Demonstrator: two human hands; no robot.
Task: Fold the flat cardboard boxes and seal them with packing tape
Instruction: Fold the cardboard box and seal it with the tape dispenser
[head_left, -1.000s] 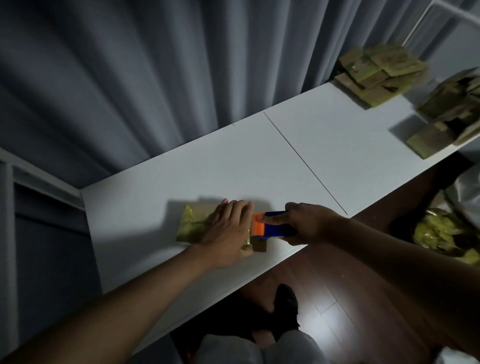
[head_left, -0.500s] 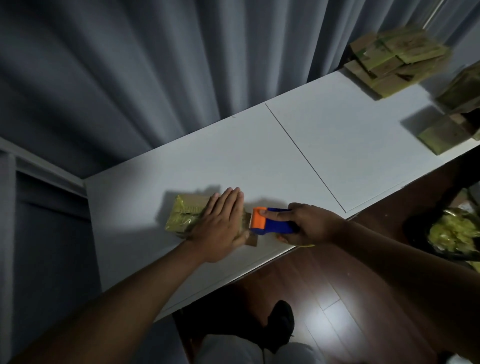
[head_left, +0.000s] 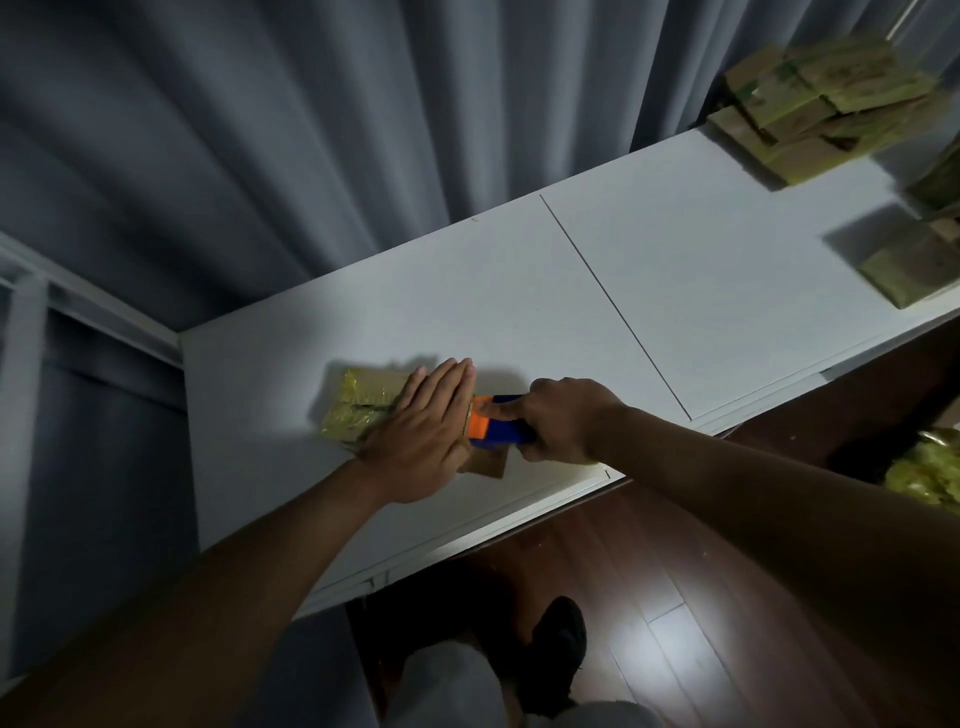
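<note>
Cardboard box (head_left: 363, 402), light and crushable, suits flat pressure: left hand (head_left: 423, 434) presses straight fingers together; right hand (head_left: 563, 421) grips tape dispenser (head_left: 496, 428).

Box (head_left: 363, 402) sits on the table (head_left: 519, 312) near its front edge, at about seven o'clock from the table's middle. Left hand (head_left: 421, 431) lies flat on the box's right end. Right hand (head_left: 566, 418) is just at three o'clock of it, with the dispenser (head_left: 493, 428) between the two hands, touching the box. A stack (head_left: 815, 109) sits far off at two o'clock by the curtain (head_left: 311, 130), more boxes (head_left: 904, 267) at three o'clock. Curtain hangs behind the table.
</note>
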